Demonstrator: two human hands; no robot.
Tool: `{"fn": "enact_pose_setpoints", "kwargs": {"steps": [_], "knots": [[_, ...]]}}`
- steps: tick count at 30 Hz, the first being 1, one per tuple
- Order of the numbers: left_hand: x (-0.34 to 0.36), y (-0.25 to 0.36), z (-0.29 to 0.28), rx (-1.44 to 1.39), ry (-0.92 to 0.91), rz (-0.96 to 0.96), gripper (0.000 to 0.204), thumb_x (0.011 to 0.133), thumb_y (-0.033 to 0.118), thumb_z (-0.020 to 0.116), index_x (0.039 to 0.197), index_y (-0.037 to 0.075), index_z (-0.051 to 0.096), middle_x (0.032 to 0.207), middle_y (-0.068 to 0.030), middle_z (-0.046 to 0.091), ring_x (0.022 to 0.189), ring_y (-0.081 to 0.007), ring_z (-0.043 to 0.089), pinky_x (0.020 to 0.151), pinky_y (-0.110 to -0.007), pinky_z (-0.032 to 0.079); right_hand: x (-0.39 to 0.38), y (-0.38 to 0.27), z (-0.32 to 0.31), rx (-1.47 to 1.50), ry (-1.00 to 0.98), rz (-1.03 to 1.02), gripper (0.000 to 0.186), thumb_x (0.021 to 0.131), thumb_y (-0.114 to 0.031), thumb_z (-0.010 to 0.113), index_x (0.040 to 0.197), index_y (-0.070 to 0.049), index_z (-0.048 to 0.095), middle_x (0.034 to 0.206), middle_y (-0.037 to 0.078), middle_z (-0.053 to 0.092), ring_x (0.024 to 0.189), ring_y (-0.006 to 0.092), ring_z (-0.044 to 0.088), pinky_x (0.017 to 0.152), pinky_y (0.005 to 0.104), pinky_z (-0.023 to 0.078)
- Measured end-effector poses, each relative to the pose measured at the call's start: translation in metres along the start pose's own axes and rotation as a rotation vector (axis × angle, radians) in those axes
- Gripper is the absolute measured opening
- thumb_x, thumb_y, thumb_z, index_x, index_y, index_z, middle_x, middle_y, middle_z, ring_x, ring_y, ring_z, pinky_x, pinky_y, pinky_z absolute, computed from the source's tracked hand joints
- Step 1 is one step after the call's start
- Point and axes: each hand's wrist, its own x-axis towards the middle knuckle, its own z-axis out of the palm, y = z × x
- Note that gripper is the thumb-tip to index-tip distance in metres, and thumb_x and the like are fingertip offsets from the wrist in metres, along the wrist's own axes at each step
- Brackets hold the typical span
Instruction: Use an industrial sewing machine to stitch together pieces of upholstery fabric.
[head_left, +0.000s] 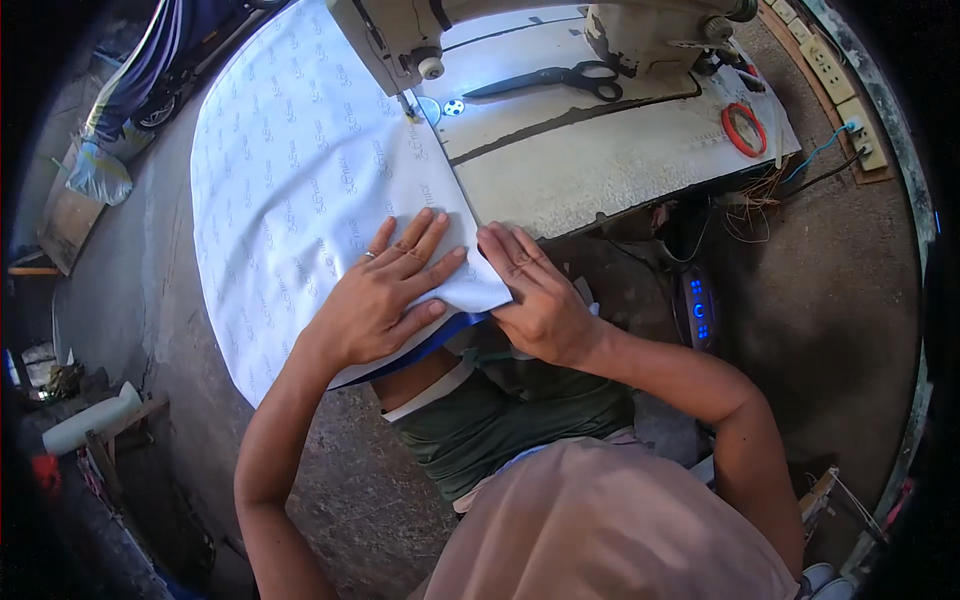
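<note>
A large white sheet of material (pixel 290 180) with grey printed lettering and a dark blue underside spreads over the left of the sewing table. Its straight right edge runs up to the needle area (pixel 411 110) of a sewing machine (pixel 385 45). My left hand (pixel 385 295) lies flat on the sheet near its front corner, fingers spread, a ring on one finger. At that corner my right hand (pixel 540 305) grips the right edge, its fingers bent over it and the thumb partly hidden. The blue underside shows below both hands.
Black scissors (pixel 545 80) and a small round metal bobbin (pixel 453 107) lie on the machine bed. A red ring-shaped item (pixel 743 130) sits at the table's right end. Power sockets (pixel 825 75) with cords are beyond. Below the table is a blue-lit control box (pixel 700 310).
</note>
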Motion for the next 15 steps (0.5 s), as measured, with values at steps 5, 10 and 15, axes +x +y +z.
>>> {"fn": "enact_pose_setpoints", "kwargs": {"steps": [5, 10, 15], "knots": [[-0.001, 0.001, 0.002, 0.029, 0.003, 0.007, 0.058, 0.109, 0.04, 0.05, 0.162, 0.016, 0.051, 0.176, -0.0125, 0.033, 0.166, -0.0337, 0.022, 0.135, -0.056, 0.013, 0.001, 0.0, 0.004, 0.046, 0.047, 0.037, 0.015, 0.089, -0.006, 0.068, 0.098, 0.006, 0.072, 0.151, 0.032, 0.057, 0.146, 0.0447, 0.053, 0.126, 0.0596, 0.036], [-0.013, 0.029, 0.011, 0.02, 0.03, -0.027, 0.057, 0.108, 0.035, 0.054, 0.161, 0.015, 0.053, 0.173, -0.0136, 0.039, 0.163, -0.0349, 0.029, 0.135, -0.056, 0.014, -0.014, -0.008, -0.004, 0.011, 0.003, 0.048, 0.022, 0.084, -0.003, 0.074, 0.105, 0.004, 0.074, 0.148, 0.03, 0.061, 0.142, 0.0414, 0.057, 0.116, 0.053, 0.046], [-0.017, 0.053, 0.018, -0.147, 0.17, -0.124, 0.048, 0.105, 0.024, 0.06, 0.152, 0.012, 0.063, 0.161, -0.0147, 0.055, 0.156, -0.0349, 0.044, 0.133, -0.056, 0.019, -0.018, -0.04, -0.002, 0.004, 0.201, 0.307, 0.023, 0.086, -0.002, 0.076, 0.108, 0.002, 0.076, 0.143, 0.028, 0.066, 0.124, 0.0342, 0.068, 0.098, 0.0429, 0.054]]}}
